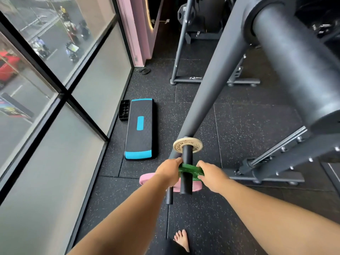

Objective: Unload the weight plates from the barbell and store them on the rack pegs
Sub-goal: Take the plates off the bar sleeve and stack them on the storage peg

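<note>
Low in the centre of the frame, threaded on a black rack peg (186, 184): small green plate (190, 171), tilted a little, roughly midway along the peg. Gripped at opposite rims: left hand (168, 172) curled over the left edge, right hand (211, 176) folded round the right edge.

Probably light, judging by its small size. Thin, rigid and disc-shaped, with a glossy green coat, perhaps paint or rubber over metal. Raised marks on the face too blurred to read. Likely slick on the flat face, so best held by the rim with both hands, fingertips kept clear of the bore and of the neighbouring plate. Little chance of bending or breaking, more of a pinched finger.

Further up the same peg, close against the grey rack upright (211, 85): cream plate (179, 145), matte and worn, lettered ROGUE. Below and left, partly hidden behind the left hand: pink plate (147, 178), smooth with a rounded edge, seemingly on a second, lower peg (169, 196). Underneath: black rubber floor (239, 126), pale-flecked and grippy-looking.
</note>
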